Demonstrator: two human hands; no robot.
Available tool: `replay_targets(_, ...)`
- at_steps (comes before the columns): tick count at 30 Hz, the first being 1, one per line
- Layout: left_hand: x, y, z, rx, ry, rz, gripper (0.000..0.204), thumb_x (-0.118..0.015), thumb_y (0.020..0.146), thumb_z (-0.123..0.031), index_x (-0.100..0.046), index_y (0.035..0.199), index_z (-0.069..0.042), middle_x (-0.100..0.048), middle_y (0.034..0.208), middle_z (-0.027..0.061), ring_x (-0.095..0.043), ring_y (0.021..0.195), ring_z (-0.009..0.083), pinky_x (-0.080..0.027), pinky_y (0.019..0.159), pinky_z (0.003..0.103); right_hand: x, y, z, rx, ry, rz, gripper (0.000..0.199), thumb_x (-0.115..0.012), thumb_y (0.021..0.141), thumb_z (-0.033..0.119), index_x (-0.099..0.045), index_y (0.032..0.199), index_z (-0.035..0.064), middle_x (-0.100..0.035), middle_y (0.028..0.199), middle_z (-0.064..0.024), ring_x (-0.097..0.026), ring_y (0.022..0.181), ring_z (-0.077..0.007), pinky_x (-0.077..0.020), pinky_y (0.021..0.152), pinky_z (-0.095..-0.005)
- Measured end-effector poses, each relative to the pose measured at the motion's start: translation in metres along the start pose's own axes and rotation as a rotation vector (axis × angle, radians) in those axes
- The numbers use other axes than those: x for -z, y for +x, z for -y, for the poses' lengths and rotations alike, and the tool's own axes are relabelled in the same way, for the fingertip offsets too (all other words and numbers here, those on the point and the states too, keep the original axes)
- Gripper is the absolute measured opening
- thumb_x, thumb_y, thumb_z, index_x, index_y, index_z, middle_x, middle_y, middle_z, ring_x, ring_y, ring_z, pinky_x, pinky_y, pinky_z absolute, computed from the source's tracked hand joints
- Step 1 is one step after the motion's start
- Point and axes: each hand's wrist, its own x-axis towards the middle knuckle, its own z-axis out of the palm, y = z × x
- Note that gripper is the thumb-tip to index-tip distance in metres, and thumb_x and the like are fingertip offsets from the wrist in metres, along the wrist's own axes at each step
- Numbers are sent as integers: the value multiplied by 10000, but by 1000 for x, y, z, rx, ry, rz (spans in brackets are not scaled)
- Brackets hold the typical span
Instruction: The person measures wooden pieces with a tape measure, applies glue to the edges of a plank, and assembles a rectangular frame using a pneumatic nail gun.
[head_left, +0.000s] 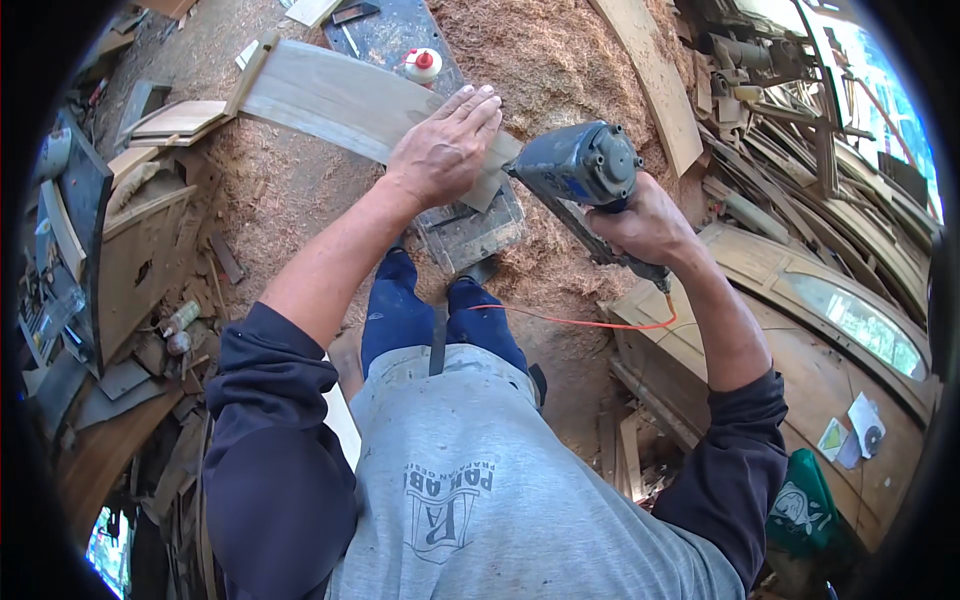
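Note:
My left hand [447, 148] lies flat with its fingers stretched out, over the right end of a pale wooden board [320, 92]. The board rests across a narrow, scuffed workbench [470, 238], and a thin wooden strip [252, 75] crosses its far left end. In my right hand [650, 222] is a dark blue air nail gun [575, 165], gripped by the handle. Its nose points left and meets the board's right end, or comes close to it; whether they touch I cannot tell. An orange air hose [590, 323] runs from the handle's base toward my legs.
A white glue bottle [424, 68] with a red cap stands on the bench behind the board. Wood shavings [540, 60] cover the floor. Panels and offcuts [150, 225] crowd the left; a door with an oval window [770, 350] and stacked planks [830, 180] fill the right.

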Motion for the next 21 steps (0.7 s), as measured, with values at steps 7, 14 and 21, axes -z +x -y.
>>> replay_targets(7, -1, -1, -1, 5, 9, -21, 492, -439, 914, -107, -526, 1356, 89, -493, 1473, 202, -410, 1439, 291, -262, 1244, 409, 4, 6, 3, -5, 0, 18, 172, -656, 807, 74, -654, 967, 8, -597, 667, -9, -556, 542, -88, -457, 508, -290)
replay_targets(14, -1, 0, -1, 14, -10, -21, 495, -452, 909, -111, -533, 1358, 81, -495, 1469, 203, -415, 1435, 294, -268, 1243, 405, 7, 8, 15, -25, -46, 43, 172, -654, 786, 70, -650, 948, 11, -592, 660, -6, -550, 541, -85, -457, 511, -291)
replay_targets(21, -4, -2, 2, 10, 6, -34, 493, -453, 916, -118, -535, 1361, 77, -505, 1462, 201, -419, 1434, 287, -270, 1241, 400, 7, 8, 18, -96, -142, 103, 322, -628, 793, 97, -698, 1103, 43, -714, 855, -113, -639, 757, -207, -528, 775, -371)
